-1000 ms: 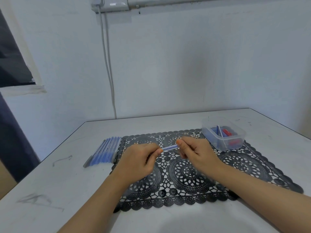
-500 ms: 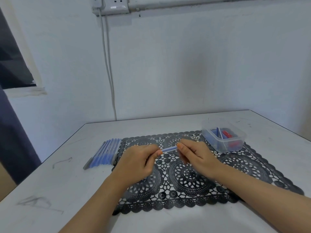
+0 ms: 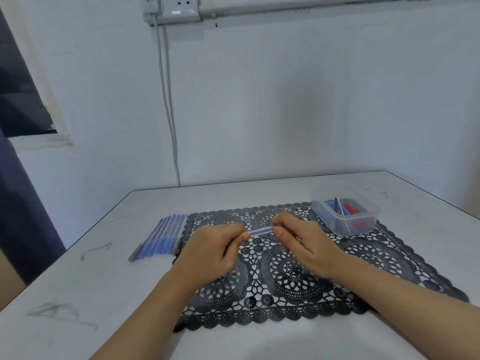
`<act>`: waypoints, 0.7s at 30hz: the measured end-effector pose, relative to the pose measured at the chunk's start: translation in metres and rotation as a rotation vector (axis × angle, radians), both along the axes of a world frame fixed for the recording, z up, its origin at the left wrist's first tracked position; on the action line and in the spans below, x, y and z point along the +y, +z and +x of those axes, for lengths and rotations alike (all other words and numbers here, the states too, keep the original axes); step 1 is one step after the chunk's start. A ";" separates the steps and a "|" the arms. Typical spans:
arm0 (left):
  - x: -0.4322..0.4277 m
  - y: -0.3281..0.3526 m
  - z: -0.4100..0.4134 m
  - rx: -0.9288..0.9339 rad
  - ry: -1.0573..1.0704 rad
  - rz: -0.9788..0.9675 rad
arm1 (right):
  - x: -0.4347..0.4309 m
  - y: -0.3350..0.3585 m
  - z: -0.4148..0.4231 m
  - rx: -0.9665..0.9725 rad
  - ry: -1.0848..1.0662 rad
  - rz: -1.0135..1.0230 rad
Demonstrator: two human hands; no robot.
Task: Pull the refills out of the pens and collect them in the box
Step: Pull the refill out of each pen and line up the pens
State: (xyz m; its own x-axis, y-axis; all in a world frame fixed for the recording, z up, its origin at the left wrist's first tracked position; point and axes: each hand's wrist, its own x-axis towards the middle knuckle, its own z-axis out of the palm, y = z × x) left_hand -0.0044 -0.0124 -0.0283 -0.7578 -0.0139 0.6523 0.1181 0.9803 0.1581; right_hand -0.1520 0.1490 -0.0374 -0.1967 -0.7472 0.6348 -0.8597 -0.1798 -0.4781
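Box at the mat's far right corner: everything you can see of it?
The box is a small clear plastic tub, rectangular with rounded corners, lidless and upright. It stands on the far right corner of the black lace mat. Through its walls show blue and red pieces and one thin pale rod leaning up; which are refills is unclear. Nothing grips it: the left hand and right hand hold a pen to its left.

plain room, bare white wall (image 3: 285, 100), wall socket (image 3: 179, 10), lace mat (image 3: 389, 258) on table (image 3: 78, 294)
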 end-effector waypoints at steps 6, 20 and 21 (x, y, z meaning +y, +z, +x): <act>-0.001 0.001 -0.002 0.063 -0.004 -0.083 | -0.005 0.005 0.009 -0.235 -0.008 -0.003; -0.020 0.004 -0.001 0.079 0.186 -0.230 | -0.010 -0.011 0.024 -0.164 -0.182 0.196; -0.024 0.005 -0.001 0.087 0.255 -0.156 | -0.011 -0.015 0.023 -0.017 -0.191 0.256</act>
State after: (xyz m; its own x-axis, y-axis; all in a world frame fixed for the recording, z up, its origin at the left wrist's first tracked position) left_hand -0.0050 -0.0361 -0.0237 -0.6839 -0.0913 0.7239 -0.1285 0.9917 0.0036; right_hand -0.1291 0.1379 -0.0528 -0.3576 -0.8311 0.4259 -0.8579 0.1121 -0.5014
